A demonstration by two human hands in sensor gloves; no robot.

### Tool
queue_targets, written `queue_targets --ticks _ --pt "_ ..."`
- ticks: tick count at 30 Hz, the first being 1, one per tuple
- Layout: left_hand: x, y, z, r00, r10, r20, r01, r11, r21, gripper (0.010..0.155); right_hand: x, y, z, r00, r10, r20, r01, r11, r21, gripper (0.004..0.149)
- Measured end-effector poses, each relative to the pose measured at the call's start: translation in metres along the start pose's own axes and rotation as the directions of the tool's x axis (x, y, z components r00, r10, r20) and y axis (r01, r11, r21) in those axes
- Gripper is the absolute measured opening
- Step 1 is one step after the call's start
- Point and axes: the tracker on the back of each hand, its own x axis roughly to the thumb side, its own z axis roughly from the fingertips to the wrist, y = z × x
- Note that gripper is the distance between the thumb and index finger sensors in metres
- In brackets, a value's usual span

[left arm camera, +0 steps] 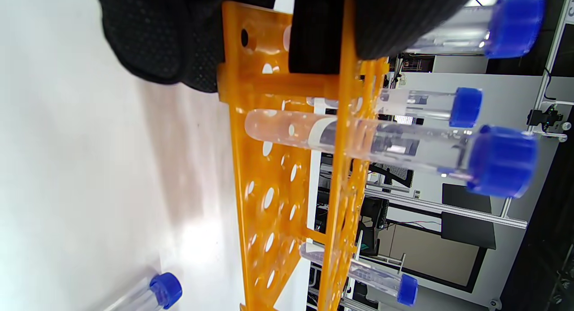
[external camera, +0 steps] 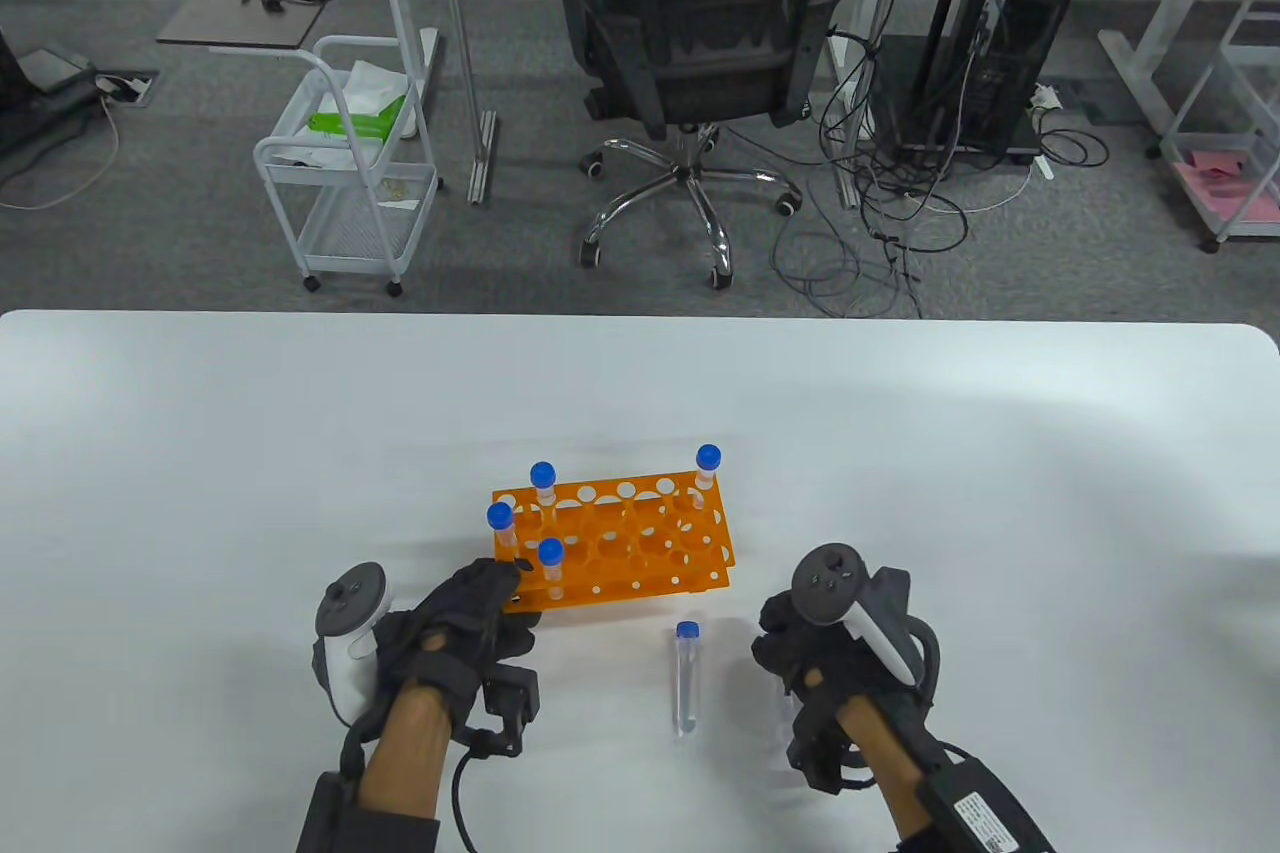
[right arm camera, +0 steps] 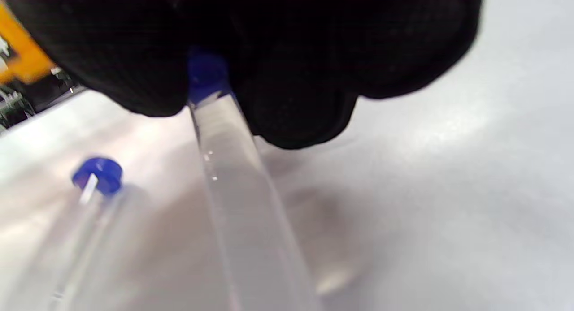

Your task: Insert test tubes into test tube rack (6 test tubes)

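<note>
Right hand: the right hand (external camera: 850,653) sits low on the table (external camera: 200,453), right of the rack; in the right wrist view its fingers (right arm camera: 291,100) grip a clear tube (right arm camera: 242,203) just below the blue cap, the tube angled down towards the table top.
Loose tube: the loose tube (external camera: 686,679) lies flat on the table between the two hands, blue cap pointing towards the rack, just in front of the rack's near edge.
Left hand: the left hand (external camera: 455,618) holds the near left corner of the orange rack (external camera: 640,543), fingers (left arm camera: 170,42) wrapped over the frame.
Rack: stands on the table at centre.
Rack contents: four capped tubes upright, three clustered at the left end (external camera: 551,568), (external camera: 501,530), (external camera: 543,485), one at the far right corner (external camera: 707,471).
</note>
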Motion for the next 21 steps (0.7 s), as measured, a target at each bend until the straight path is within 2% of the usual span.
queue_targets --ticks 5,11,21 --pt "0.0 -0.003 0.0 1.0 -0.008 0.0 0.008 1.0 -0.007 0.042 -0.014 -0.023 0.004 0.99 -0.139 0.02 0.139 0.99 -0.007 0.058" --pt "0.001 -0.007 0.002 1.0 -0.009 0.005 0.01 1.0 -0.016 0.042 -0.021 -0.041 0.013 0.975 -0.213 0.061 0.216 0.976 -0.042 0.055" --pt "-0.001 -0.011 0.001 0.999 -0.038 -0.004 0.038 0.999 -0.022 0.042 -0.018 -0.066 0.029 0.963 -0.243 0.112 0.263 0.941 -0.213 0.059"
